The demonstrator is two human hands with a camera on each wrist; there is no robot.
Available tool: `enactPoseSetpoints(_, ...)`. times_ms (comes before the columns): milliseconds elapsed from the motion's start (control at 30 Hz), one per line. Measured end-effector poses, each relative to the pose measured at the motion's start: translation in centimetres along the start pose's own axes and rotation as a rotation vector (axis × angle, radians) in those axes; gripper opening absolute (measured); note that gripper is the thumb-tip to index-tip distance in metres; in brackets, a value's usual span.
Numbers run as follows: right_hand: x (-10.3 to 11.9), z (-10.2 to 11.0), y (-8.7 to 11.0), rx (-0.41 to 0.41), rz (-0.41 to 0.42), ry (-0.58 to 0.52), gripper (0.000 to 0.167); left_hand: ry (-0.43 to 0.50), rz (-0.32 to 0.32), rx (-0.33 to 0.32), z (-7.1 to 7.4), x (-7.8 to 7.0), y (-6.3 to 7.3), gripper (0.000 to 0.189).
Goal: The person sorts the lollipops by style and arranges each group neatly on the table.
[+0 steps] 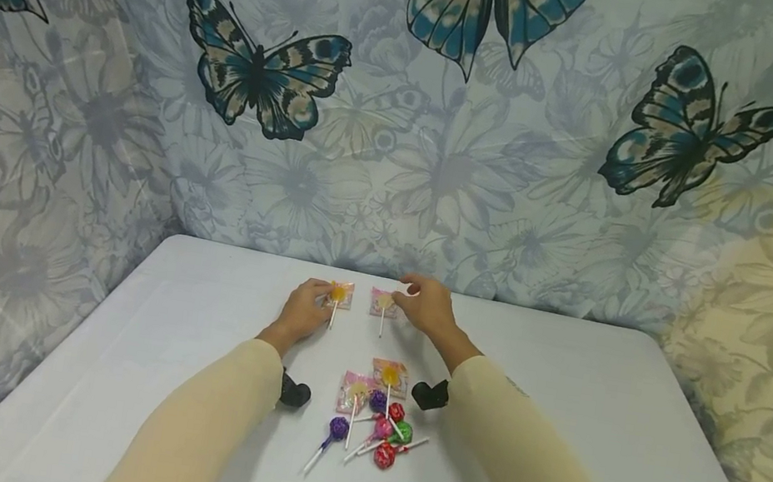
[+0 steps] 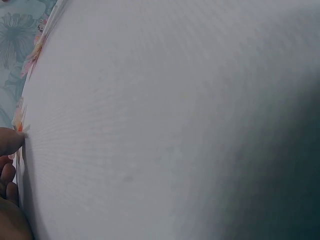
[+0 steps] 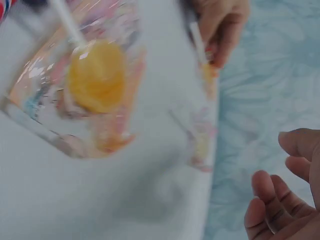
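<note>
At the far side of the table, my left hand (image 1: 306, 308) pinches the edge of an orange-wrapped flat lollipop (image 1: 338, 294). The right wrist view also shows this left hand (image 3: 225, 27) at the lollipop. In the left wrist view only part of the hand shows, its thumb (image 2: 11, 141) against the wrapper. Beside it lies a pink-wrapped flat lollipop (image 1: 384, 303), stick pointing towards me. My right hand (image 1: 427, 306) hovers close to its right edge. In the right wrist view, the right hand's fingers (image 3: 262, 187) are apart and relaxed, with nothing between them.
Nearer to me, two more flat lollipops, one orange (image 1: 390, 376) and one pink (image 1: 354, 394), lie by a loose pile of round lollipops (image 1: 385, 455). A purple round lollipop (image 1: 338, 429) lies to the left. Butterfly-patterned cloth (image 1: 439, 199) hangs behind the white table (image 1: 558, 403).
</note>
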State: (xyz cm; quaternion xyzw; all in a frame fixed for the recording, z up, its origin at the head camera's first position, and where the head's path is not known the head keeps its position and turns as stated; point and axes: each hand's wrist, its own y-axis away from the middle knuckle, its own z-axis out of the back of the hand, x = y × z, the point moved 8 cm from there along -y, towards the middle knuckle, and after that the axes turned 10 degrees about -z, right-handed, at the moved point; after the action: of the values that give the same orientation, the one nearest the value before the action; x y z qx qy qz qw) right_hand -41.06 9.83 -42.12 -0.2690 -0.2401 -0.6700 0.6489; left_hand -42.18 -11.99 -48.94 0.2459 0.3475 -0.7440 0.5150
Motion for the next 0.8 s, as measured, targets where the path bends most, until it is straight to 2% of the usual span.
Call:
enactPoseSetpoints(233,1.8,3.3,1.8,-0.009,0.054,-0.049,0.041,-0.022,-0.003,-0.001,0.1,-0.1,-0.1,0.045)
enactPoseSetpoints(467,3.3,6.6,4.1,-0.055,0.119,-0.091,0.041,-0.012,0.001,-0.004,0.0,-0.3,-0.1,0.046)
enactPoseSetpoints(800,4.9,10.4,8.2,-0.105,0.19,-0.16,0.045,-0.004,0.0,-0.004,-0.1,-0.1,-0.1,0.045)
